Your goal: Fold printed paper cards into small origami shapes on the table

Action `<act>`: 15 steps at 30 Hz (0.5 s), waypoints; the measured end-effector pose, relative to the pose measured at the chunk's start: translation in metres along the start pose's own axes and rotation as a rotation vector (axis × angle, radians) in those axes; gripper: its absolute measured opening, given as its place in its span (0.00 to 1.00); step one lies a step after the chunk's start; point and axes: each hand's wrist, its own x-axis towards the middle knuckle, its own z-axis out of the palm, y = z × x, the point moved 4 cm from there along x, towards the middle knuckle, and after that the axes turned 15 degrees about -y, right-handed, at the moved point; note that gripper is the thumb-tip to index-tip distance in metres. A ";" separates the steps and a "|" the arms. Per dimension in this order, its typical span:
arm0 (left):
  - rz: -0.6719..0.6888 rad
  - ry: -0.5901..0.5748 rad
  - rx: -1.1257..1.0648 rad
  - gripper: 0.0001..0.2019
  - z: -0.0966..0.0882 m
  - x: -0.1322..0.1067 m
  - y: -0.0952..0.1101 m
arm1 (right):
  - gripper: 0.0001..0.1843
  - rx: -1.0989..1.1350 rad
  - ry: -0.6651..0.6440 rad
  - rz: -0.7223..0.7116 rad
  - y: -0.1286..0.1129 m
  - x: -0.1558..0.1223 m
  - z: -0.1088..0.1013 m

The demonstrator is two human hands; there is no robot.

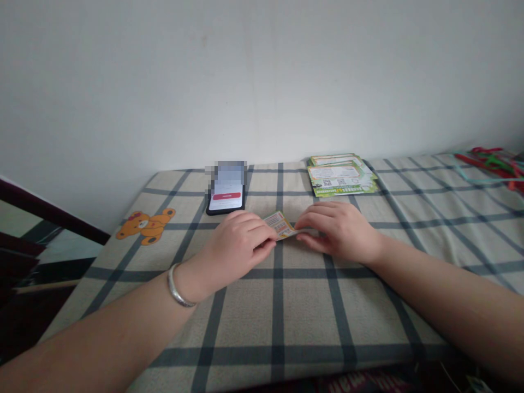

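Observation:
A small printed card (280, 224), coloured green, yellow and white, is between my two hands just above or on the checked tablecloth. My left hand (245, 240), with a silver bangle (177, 288) at its wrist, pinches the card's left side. The thumb and fingers of my right hand (338, 232) are at its right corner and look closed on it. Behind my right hand lies a stack of green and white printed cards (344, 177). A phone (226, 188) with a lit screen lies beyond my left hand.
An orange teddy bear cutout (145, 225) lies at the left on the checked tablecloth (245, 322). At the far right is a clear, teal-edged tray (466, 173) with red and green items. A white wall (262, 82) stands behind the table.

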 end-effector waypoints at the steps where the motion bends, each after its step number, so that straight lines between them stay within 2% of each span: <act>1: -0.005 0.017 -0.017 0.05 0.000 0.000 0.000 | 0.14 0.023 0.002 0.009 0.002 -0.001 0.001; 7: -0.060 0.124 -0.218 0.04 -0.005 -0.001 -0.004 | 0.11 0.150 -0.052 0.065 0.013 0.001 0.006; 10: -0.105 0.153 -0.336 0.04 -0.006 -0.002 -0.007 | 0.08 0.179 -0.031 0.059 0.015 0.003 0.007; 15: -0.184 0.146 -0.545 0.04 -0.002 -0.002 -0.014 | 0.05 0.215 0.013 0.042 0.019 0.004 0.011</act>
